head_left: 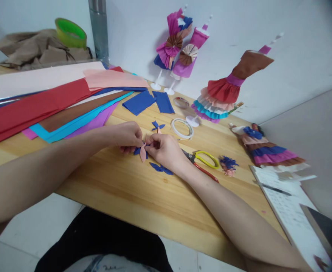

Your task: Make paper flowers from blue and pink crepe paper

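Front strip: bare worktop (120,196), open to pass over.
Beside right hand (163,151): scissors (193,156) block a low path.
Left: paper sheets (41,105) in the way.
Far side: white tape roll (172,127), dress form (225,90).

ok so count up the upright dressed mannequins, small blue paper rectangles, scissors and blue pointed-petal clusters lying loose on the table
Upright dressed mannequins: 3
Small blue paper rectangles: 2
Scissors: 1 pair
Loose blue pointed-petal clusters: 2
Total: 8

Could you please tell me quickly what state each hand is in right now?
Left hand: closed, fingertips pinching the pink-and-blue petal piece.
Right hand: closed, thumb and finger pinching the same piece from the other side.
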Demonstrator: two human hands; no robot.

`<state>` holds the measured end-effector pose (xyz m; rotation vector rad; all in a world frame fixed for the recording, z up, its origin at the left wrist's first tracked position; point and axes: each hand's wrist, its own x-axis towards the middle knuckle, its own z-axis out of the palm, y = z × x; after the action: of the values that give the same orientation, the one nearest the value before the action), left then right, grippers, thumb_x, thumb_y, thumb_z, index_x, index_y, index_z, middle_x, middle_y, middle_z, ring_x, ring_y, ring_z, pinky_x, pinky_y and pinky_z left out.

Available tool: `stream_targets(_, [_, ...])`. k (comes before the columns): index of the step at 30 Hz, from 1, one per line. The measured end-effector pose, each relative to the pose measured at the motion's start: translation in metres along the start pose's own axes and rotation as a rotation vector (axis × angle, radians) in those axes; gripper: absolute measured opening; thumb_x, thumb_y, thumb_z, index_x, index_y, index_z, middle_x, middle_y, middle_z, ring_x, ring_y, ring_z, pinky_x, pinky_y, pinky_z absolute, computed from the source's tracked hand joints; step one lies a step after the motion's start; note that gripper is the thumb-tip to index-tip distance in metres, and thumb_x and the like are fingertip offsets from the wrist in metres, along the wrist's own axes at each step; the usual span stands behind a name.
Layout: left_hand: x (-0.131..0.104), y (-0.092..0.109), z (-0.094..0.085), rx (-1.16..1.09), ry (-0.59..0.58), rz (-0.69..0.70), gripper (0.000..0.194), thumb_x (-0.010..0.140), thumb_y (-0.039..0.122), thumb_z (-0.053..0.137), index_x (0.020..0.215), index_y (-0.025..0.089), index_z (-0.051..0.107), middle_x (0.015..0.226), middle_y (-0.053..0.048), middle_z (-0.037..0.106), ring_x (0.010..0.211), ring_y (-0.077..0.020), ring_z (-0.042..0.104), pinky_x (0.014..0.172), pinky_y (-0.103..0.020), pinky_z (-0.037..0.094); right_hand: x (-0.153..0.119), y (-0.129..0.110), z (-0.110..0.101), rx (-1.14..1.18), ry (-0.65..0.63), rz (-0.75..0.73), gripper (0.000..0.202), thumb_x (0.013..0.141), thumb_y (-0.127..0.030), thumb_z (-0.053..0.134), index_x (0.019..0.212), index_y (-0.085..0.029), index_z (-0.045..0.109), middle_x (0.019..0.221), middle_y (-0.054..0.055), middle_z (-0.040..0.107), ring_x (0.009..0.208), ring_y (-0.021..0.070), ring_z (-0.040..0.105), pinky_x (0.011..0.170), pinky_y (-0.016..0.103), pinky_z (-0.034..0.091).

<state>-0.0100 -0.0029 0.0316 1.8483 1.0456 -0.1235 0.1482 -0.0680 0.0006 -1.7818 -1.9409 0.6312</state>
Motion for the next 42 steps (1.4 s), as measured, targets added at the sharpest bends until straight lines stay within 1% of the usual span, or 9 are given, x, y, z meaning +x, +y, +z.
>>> stream_targets(6, [-0.0016, -0.0023, -0.0014, 0.011, -0.043, 0.038, 0.007, 0.068, 0.019, 0.058, 0.062, 0.015, 0.059, 0.053, 0.0, 0.058, 0.051, -0.0126, 0.057, 0.047, -0.021, 0.043, -0.0004, -0.0013, -0.0002, 0.019, -0.006, 0.011, 0.008, 0.075, -0.012, 0.068, 0.07, -0.017, 0.066, 0.057, -0.003, 0.059, 0.052, 0.0091, 0.047, 0.061, 0.026, 0.038])
stream_targets(9, [-0.0006, -0.0033, -0.0009, 0.026, -0.052, 0.053, 0.009, 0.068, 0.021, 0.057, 0.06, 0.015, 0.058, 0.056, -0.001, 0.06, 0.052, -0.0119, 0.056, 0.048, -0.021, 0.043, -0.0006, -0.0014, -0.0008, 0.021, -0.013, 0.006, 0.008, 0.076, -0.012, 0.067, 0.07, -0.018, 0.066, 0.057, -0.003, 0.06, 0.051, 0.0092, 0.048, 0.061, 0.026, 0.038])
stream_targets(14, [-0.0006, -0.0007, 0.0024, 0.038, 0.003, 0.002, 0.008, 0.069, 0.019, 0.056, 0.061, 0.015, 0.056, 0.05, 0.001, 0.056, 0.048, -0.012, 0.055, 0.047, -0.022, 0.042, -0.0013, -0.0018, -0.0003, -0.004, -0.011, 0.011, 0.005, 0.076, -0.013, 0.067, 0.073, -0.017, 0.069, 0.058, -0.002, 0.062, 0.053, 0.0101, 0.05, 0.056, 0.025, 0.034])
stream_targets(22, [-0.0022, 0.0032, 0.0017, 0.027, -0.003, -0.025, 0.006, 0.067, 0.02, 0.06, 0.063, 0.015, 0.061, 0.051, 0.001, 0.054, 0.048, -0.0112, 0.054, 0.046, -0.021, 0.041, -0.0006, 0.0018, 0.0035, -0.047, 0.027, -0.024, 0.005, 0.076, -0.015, 0.066, 0.075, -0.018, 0.07, 0.064, 0.0, 0.065, 0.056, 0.0112, 0.051, 0.055, 0.025, 0.033])
stream_targets(26, [-0.0017, 0.0048, 0.002, 0.012, 0.015, -0.06, 0.009, 0.062, 0.02, 0.066, 0.06, 0.015, 0.058, 0.049, 0.001, 0.053, 0.048, -0.0124, 0.054, 0.047, -0.022, 0.041, -0.0009, 0.0024, 0.0059, -0.065, 0.047, -0.024, 0.006, 0.076, -0.016, 0.064, 0.075, -0.018, 0.07, 0.063, 0.001, 0.065, 0.056, 0.0122, 0.053, 0.056, 0.025, 0.034])
stream_targets(32, [-0.0026, 0.0028, -0.0002, 0.052, -0.028, -0.018, 0.008, 0.069, 0.021, 0.061, 0.066, 0.014, 0.064, 0.055, 0.0, 0.059, 0.051, -0.0129, 0.058, 0.049, -0.022, 0.045, -0.0004, 0.0005, 0.0073, -0.068, 0.056, -0.033, 0.005, 0.074, -0.013, 0.066, 0.075, -0.018, 0.068, 0.064, 0.0, 0.065, 0.058, 0.0132, 0.055, 0.057, 0.026, 0.035])
stream_targets(35, [-0.0035, 0.0015, -0.0021, 0.035, -0.074, 0.003, 0.013, 0.072, 0.02, 0.057, 0.07, 0.013, 0.068, 0.057, -0.001, 0.062, 0.053, -0.0128, 0.06, 0.05, -0.021, 0.047, 0.0001, 0.0036, 0.0069, -0.031, 0.082, -0.082, 0.007, 0.073, -0.011, 0.065, 0.075, -0.018, 0.067, 0.064, 0.0, 0.063, 0.059, 0.0126, 0.053, 0.057, 0.025, 0.035])
stream_targets(38, [-0.0027, 0.0005, -0.0023, 0.015, -0.06, 0.016, 0.017, 0.074, 0.019, 0.054, 0.07, 0.013, 0.069, 0.054, -0.002, 0.062, 0.051, -0.0126, 0.059, 0.05, -0.021, 0.048, 0.0, 0.0064, 0.005, -0.019, 0.104, -0.143, 0.009, 0.072, -0.009, 0.064, 0.073, -0.018, 0.064, 0.069, 0.0, 0.063, 0.062, 0.0127, 0.052, 0.059, 0.025, 0.036])
stream_targets(42, [-0.0003, 0.0, -0.0007, 0.013, -0.053, 0.0, 0.016, 0.072, 0.021, 0.057, 0.07, 0.014, 0.071, 0.054, -0.001, 0.061, 0.048, -0.0113, 0.059, 0.047, -0.019, 0.046, -0.0012, 0.007, 0.0025, -0.034, 0.159, -0.221, 0.011, 0.07, -0.007, 0.062, 0.07, -0.018, 0.061, 0.073, 0.002, 0.061, 0.066, 0.0137, 0.052, 0.061, 0.025, 0.038])
